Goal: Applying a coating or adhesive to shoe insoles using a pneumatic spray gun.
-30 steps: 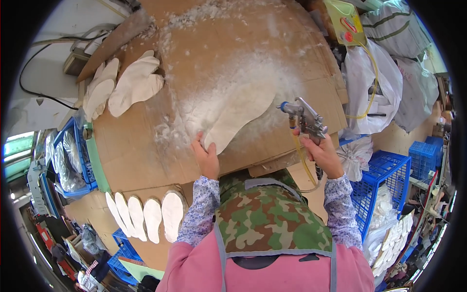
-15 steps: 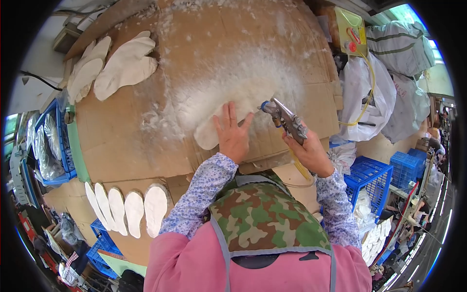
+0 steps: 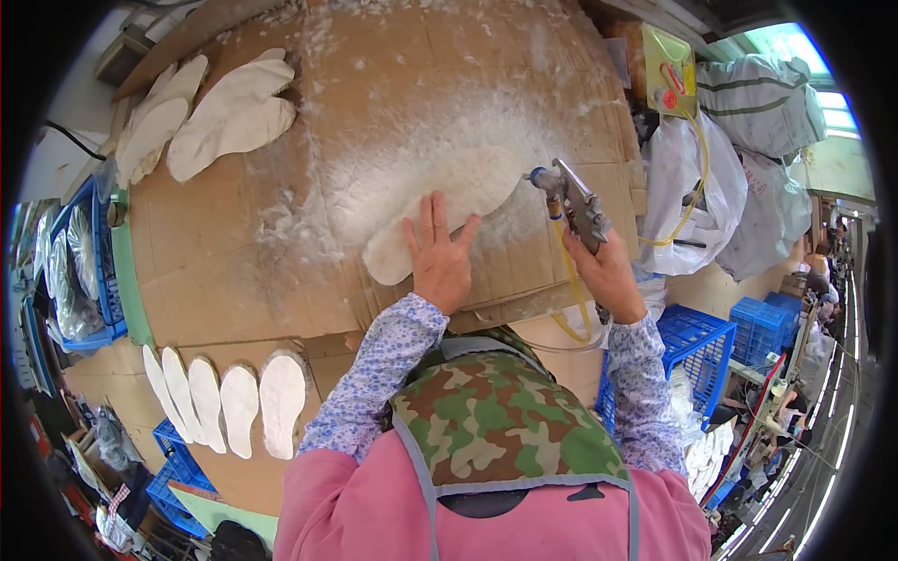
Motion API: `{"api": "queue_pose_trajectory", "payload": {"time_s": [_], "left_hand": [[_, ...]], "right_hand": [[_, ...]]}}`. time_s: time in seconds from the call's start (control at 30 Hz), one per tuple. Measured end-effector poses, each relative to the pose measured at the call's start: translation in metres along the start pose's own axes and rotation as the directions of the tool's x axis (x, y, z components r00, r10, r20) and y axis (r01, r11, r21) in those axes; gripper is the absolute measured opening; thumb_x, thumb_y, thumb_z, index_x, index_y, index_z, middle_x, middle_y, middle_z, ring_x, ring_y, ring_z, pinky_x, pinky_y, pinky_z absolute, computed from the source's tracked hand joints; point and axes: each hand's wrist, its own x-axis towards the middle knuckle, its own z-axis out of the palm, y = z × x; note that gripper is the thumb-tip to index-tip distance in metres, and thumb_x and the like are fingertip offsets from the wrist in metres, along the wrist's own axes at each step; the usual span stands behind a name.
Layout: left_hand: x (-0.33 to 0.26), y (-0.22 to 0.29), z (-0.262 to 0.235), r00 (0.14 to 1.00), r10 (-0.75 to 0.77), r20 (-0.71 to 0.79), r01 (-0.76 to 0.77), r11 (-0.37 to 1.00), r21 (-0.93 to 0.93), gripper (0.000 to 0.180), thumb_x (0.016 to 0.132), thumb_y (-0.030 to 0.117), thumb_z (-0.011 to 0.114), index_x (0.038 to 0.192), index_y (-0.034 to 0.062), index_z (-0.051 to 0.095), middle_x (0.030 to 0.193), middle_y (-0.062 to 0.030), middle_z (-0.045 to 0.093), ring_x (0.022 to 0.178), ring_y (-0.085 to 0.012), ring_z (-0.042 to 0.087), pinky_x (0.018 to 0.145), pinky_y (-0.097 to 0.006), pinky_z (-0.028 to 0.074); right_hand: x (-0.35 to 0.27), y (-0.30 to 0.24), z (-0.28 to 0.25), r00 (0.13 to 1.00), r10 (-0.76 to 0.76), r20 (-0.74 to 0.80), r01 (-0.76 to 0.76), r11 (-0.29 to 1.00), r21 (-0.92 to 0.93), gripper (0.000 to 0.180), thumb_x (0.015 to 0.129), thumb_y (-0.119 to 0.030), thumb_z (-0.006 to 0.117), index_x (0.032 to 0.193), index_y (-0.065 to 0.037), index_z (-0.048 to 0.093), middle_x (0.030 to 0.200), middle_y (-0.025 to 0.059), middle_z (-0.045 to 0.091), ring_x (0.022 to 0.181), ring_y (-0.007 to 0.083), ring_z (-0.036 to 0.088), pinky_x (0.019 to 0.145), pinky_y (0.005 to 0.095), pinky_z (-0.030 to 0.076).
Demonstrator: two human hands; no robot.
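A white insole point(image 3: 486, 178) lies at a slant on the cardboard, with white fuzz or powder around its upper side. My left hand point(image 3: 441, 252) rests on it with fingers spread, near its lower left part. Just right of the insole's far end, my right hand point(image 3: 606, 271) grips a metal spray gun point(image 3: 582, 204) by its handle. The gun has a blue nozzle ring pointing left toward the insole, and a yellow hose point(image 3: 572, 290) hangs from it.
Cardboard point(image 3: 224, 280) covers the table. Stacked white insoles point(image 3: 234, 117) lie at the far left, and a row of insoles point(image 3: 239, 411) at the near left. Blue crates point(image 3: 697, 351), white sacks point(image 3: 697, 178) and a yellow box point(image 3: 670, 70) stand at the right.
The spray gun in my right hand has moved slightly right, away from the insole's end. More of the insole's outline shows now. My left hand stays on it.
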Motion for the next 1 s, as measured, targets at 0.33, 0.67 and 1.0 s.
{"api": "queue_pose_trajectory", "payload": {"time_s": [0.33,0.67,1.0], "left_hand": [[-0.017,-0.011,-0.016,0.997,-0.076,0.014,0.076,0.997,0.012,0.050,0.076,0.005,0.053,0.125,0.0123,0.053,0.148,-0.0243,0.018,0.137,-0.0395,0.015,0.106,-0.061,0.011],[-0.052,-0.032,-0.034,0.990,-0.140,0.021,0.140,0.990,0.012,0.052,0.076,0.004,0.053,0.127,0.0150,0.051,0.148,-0.0227,0.018,0.137,-0.0387,0.015,0.106,-0.061,0.011],[-0.092,-0.042,-0.046,0.976,-0.216,0.024,0.217,0.976,-0.015,0.052,0.078,0.004,0.052,0.129,0.0140,0.049,0.148,-0.0230,0.017,0.138,-0.0393,0.013,0.105,-0.062,0.012]], "right_hand": [[-0.005,-0.015,0.025,0.994,-0.046,0.102,0.045,0.999,0.013,0.015,0.086,-0.005,0.057,0.099,0.000,0.051,0.071,0.0064,0.050,0.066,0.0143,0.045,0.062,0.0290,0.041],[-0.013,-0.025,0.044,0.982,0.003,0.190,0.000,1.000,-0.013,0.017,0.087,-0.007,0.057,0.099,0.002,0.052,0.072,0.0093,0.051,0.066,0.0165,0.046,0.062,0.0302,0.041],[-0.025,-0.034,0.071,0.956,-0.075,0.285,0.072,0.997,0.021,0.019,0.087,-0.008,0.057,0.102,0.003,0.052,0.073,0.0112,0.052,0.066,0.0176,0.046,0.063,0.0302,0.042]]}}
